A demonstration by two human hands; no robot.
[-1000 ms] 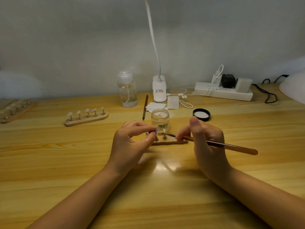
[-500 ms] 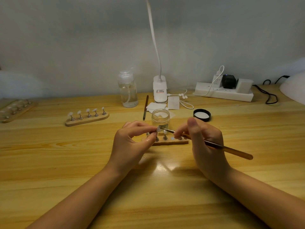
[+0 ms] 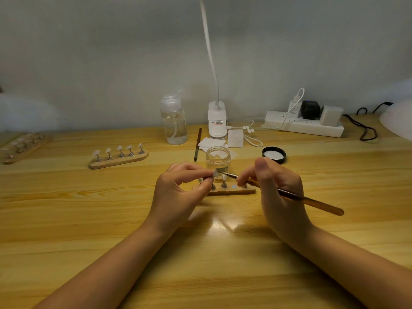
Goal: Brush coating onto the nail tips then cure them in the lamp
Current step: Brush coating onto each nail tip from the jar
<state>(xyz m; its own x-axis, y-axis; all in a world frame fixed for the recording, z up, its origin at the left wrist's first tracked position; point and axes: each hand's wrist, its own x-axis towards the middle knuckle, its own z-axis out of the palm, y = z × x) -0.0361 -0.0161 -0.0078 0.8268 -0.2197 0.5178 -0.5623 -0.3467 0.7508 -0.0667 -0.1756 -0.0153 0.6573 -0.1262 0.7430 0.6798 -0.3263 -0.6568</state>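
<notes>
My left hand (image 3: 178, 195) pinches a small nail tip (image 3: 215, 173) on its peg between thumb and forefinger, lifted just above a wooden holder (image 3: 231, 191). My right hand (image 3: 276, 188) grips a brown brush (image 3: 296, 197), and its bristle end touches that nail tip. The holder lies on the table between my hands, with other pegs and tips standing in it. Behind it stands an open glass jar (image 3: 218, 158). At the far right edge shows part of the white dome of the lamp (image 3: 399, 118).
A second holder with nail tips (image 3: 119, 156) lies to the left, and a third (image 3: 22, 146) at the far left. A pump bottle (image 3: 174, 121), a desk light base (image 3: 217, 121), a spare brush (image 3: 197, 143), white wipes (image 3: 211, 143), a black lid (image 3: 273, 154) and a power strip (image 3: 303, 126) line the back.
The brush tip has moved left from the holder's pegs up to the nail tip in my left hand. My left hand has hardly moved.
</notes>
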